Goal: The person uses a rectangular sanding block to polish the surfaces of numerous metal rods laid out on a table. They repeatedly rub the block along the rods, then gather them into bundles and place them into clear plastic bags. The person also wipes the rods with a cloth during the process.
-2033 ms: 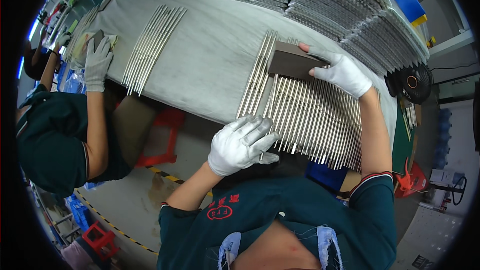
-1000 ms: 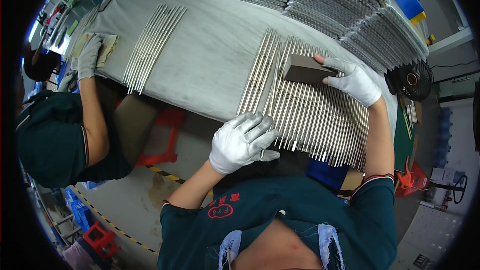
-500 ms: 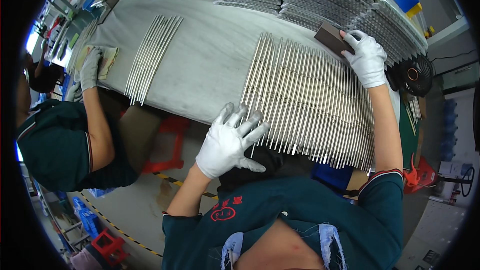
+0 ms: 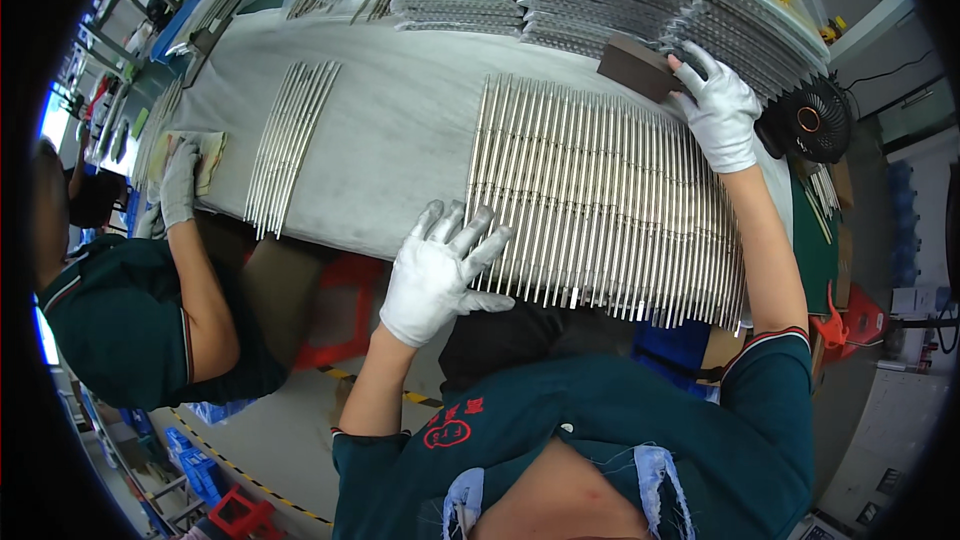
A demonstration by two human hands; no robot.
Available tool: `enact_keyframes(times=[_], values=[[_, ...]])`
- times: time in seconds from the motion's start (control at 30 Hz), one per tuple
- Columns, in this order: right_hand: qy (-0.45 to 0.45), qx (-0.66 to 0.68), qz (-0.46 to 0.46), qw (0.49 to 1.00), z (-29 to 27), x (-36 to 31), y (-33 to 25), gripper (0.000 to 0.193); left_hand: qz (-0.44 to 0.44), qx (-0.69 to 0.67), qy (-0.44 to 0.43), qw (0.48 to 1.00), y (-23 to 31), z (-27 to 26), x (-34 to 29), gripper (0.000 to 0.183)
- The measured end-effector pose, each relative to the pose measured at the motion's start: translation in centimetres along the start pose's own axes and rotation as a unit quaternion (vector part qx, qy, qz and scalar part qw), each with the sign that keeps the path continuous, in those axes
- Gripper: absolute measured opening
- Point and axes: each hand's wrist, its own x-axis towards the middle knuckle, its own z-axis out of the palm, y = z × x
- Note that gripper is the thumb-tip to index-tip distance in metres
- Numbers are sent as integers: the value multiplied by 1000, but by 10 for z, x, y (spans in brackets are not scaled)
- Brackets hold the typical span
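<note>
1. Because the silvery rods (image 4: 600,200) seem to overhang the table's (image 4: 385,120) near edge, a push from the left hand (image 4: 430,278), spread beside them with nothing held, could tip some off.
2. At their far ends, the right hand (image 4: 722,112) has fingers at the brown block (image 4: 636,68); whether it grips I cannot tell, but a slip could skew them.
3. Slim and shiny, they lie side by side, near ends uneven.

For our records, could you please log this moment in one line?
left hand: open, at edge of metal rods | right hand: holding dark block | rods: side by side
</note>
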Motion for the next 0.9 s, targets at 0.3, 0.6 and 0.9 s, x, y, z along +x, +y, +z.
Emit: enact_keyframes(times=[0.3,0.6,0.9], values=[[-41,106,129,985,-42,-54,15,60,6,-62,72,995,2,-5,3,79],[-319,249,73,911,-123,-155,-40,93,-135,77,3,988,0,-3,34,74],[-324,242,-8,914,-135,-146,-96,103,-53,78,-80,992,61,4,47,102]])
